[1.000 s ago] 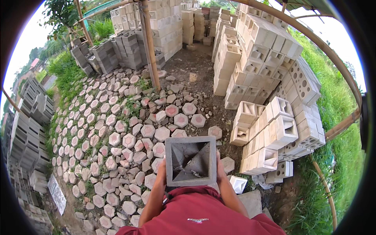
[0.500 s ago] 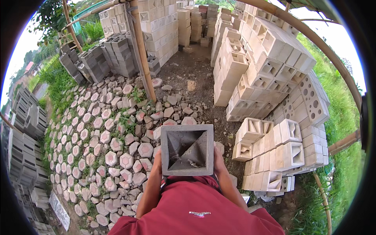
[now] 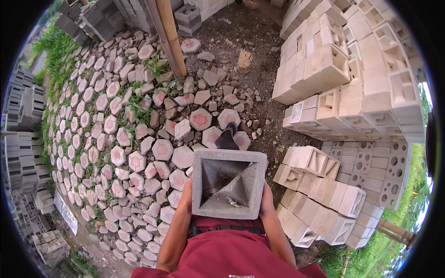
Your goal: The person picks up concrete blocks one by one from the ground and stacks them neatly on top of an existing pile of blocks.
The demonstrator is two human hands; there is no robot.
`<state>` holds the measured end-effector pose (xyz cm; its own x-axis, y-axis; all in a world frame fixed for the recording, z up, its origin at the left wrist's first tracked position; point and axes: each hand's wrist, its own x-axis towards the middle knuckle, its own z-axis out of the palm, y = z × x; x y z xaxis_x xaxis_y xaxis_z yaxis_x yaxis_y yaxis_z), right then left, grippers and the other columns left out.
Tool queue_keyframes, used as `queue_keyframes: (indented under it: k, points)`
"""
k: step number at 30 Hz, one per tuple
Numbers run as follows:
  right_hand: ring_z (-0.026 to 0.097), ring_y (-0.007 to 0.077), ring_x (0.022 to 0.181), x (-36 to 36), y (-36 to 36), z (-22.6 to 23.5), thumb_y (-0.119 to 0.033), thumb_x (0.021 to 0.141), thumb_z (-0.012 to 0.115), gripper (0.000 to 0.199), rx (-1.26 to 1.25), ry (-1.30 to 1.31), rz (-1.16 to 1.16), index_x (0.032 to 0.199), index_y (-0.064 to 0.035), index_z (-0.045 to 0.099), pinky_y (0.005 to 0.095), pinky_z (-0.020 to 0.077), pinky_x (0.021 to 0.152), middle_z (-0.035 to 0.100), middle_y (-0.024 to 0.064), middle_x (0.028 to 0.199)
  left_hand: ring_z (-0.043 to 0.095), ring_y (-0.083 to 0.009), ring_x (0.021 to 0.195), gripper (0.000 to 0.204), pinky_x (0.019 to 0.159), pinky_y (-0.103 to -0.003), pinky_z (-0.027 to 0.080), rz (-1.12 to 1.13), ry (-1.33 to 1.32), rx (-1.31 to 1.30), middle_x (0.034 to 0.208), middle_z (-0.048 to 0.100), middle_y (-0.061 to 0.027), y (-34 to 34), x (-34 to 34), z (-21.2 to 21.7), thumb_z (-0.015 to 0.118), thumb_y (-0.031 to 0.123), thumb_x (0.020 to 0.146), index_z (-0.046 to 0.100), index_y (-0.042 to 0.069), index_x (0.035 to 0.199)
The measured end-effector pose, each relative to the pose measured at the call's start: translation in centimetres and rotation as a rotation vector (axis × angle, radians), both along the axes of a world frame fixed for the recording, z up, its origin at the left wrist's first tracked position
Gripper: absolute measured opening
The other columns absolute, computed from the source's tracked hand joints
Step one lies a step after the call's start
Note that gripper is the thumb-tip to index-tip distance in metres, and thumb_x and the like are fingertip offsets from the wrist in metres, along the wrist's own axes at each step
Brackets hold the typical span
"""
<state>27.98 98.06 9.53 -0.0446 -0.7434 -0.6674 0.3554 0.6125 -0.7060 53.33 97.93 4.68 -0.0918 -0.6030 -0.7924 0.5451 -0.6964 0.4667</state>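
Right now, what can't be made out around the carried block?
- Head view: fingers of left hand and right hand are hidden behind the grey concrete block, so the grip underneath is unseen.
- Feet: only one dark shoe shows; the block covers the rest.

Square hollow block [image 3: 229,184] sits centred, low in view, directly ahead of the torso, open face up. Left hand [image 3: 187,194] on its left side, right hand [image 3: 267,200] on its right side. A foot [image 3: 228,138] shows just beyond the block's far edge. Hexagonal pavers [image 3: 116,125] spread over the ground to the left and ahead. Bamboo post [image 3: 170,34] stands beyond them, upper centre. Stacked vent blocks [image 3: 352,78] fill the right side; a lower stack [image 3: 320,194] lies just right of the held block. More block stacks [image 3: 23,139] line the far left edge.
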Motion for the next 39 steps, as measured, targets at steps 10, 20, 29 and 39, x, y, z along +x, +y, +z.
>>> queue_keyframes:
  k: [10, 20, 29, 39]
  points:
    - [0.048, 0.0155, 0.106, -9.0, -27.0, -5.1, -0.045, 0.097, 0.035, 0.054, 0.173, 0.178, 0.089, 0.122, 0.0005, 0.050, 0.0292, 0.0356, 0.094, 0.055, 0.0085, 0.113, 0.051, -0.0126, 0.100, 0.046, 0.089, -0.028, 0.040, 0.087, -0.047, 0.211, 0.111, 0.056, -0.0021, -21.4, -9.4, -8.4, 0.038, 0.040, 0.097, 0.051, 0.005, 0.123]
    - [0.049, 0.0170, 0.107, -13.0, -48.3, -4.0, -0.042, 0.097, 0.034, 0.053, 0.082, 0.198, 0.036, 0.123, 0.0012, 0.051, 0.0297, 0.0357, 0.095, 0.056, 0.0094, 0.116, 0.052, -0.0085, 0.086, 0.040, 0.076, -0.026, 0.043, 0.004, -0.160, 0.122, 0.097, 0.058, 0.0003, -45.3, -12.0, -6.3, 0.040, 0.036, 0.095, 0.055, 0.004, 0.114]
    - [0.049, 0.0173, 0.114, -14.2, -76.1, -5.7, -0.051, 0.098, 0.027, 0.064, -0.030, 0.119, -0.157, 0.128, 0.0024, 0.047, 0.0309, 0.0339, 0.102, 0.054, 0.0102, 0.124, 0.049, -0.0084, 0.088, 0.040, 0.080, -0.026, 0.042, -0.074, -0.135, -0.107, 0.101, 0.057, 0.0007, -75.8, -13.9, -10.6, 0.040, 0.036, 0.096, 0.056, 0.004, 0.113]
    - [0.044, 0.0184, 0.120, -15.9, -98.3, 0.7, -0.058, 0.093, 0.037, 0.075, -0.142, -0.079, 0.186, 0.131, 0.0068, 0.041, 0.0317, 0.0319, 0.103, 0.049, 0.0128, 0.129, 0.057, -0.0148, 0.092, 0.042, 0.081, -0.030, 0.045, 0.123, -0.005, -0.023, 0.106, 0.060, -0.0037, -93.8, -14.4, -2.7, 0.040, 0.038, 0.096, 0.054, 0.005, 0.119]
